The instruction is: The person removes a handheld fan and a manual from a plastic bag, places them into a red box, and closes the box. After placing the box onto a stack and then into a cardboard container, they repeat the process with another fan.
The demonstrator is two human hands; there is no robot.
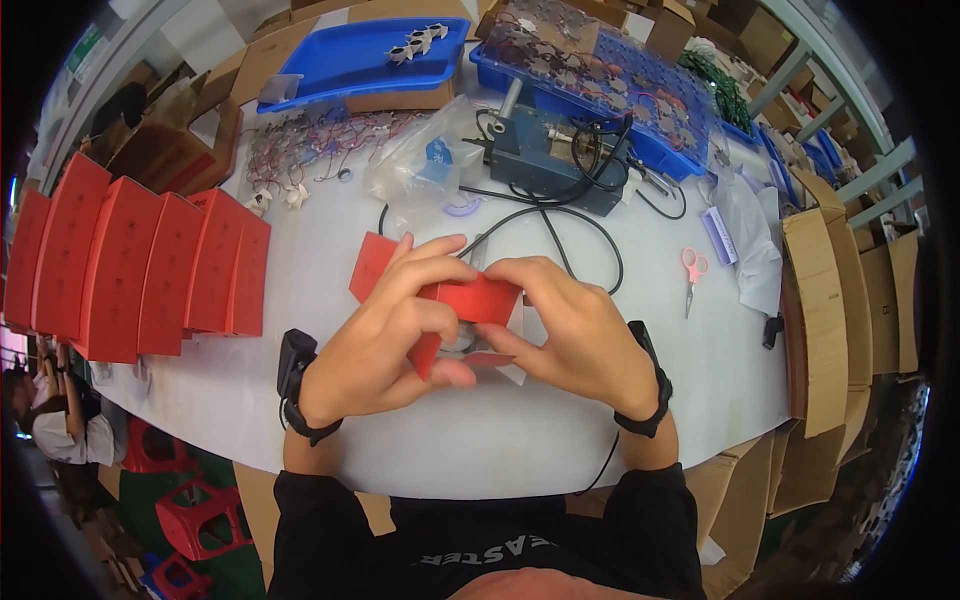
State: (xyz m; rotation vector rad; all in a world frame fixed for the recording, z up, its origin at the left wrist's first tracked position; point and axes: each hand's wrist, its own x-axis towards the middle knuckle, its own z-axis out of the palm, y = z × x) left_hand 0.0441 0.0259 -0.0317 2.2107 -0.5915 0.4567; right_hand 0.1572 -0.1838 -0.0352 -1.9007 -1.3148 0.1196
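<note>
Beyond both hands [365,340] [590,345] — fingers [430,270] grasping a red box [480,298] — lies looped black cable [621,262].

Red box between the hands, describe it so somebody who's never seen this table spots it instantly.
Find the white table, then the left hand and right hand at its near middle. The red box is held between them. Unlike the red boxes lined up on the table's left, it has flaps sticking out.

I hold a smooth red paperboard box [480,299] | 9 o'clock: matt paperboard cartons [120,270] | 11 o'clock: glossy blue plastic tray [345,62], crinkled translucent plastic bag [408,180] | 3 o'clock: metal-bladed, plastic-handled scissors [691,281]
</note>
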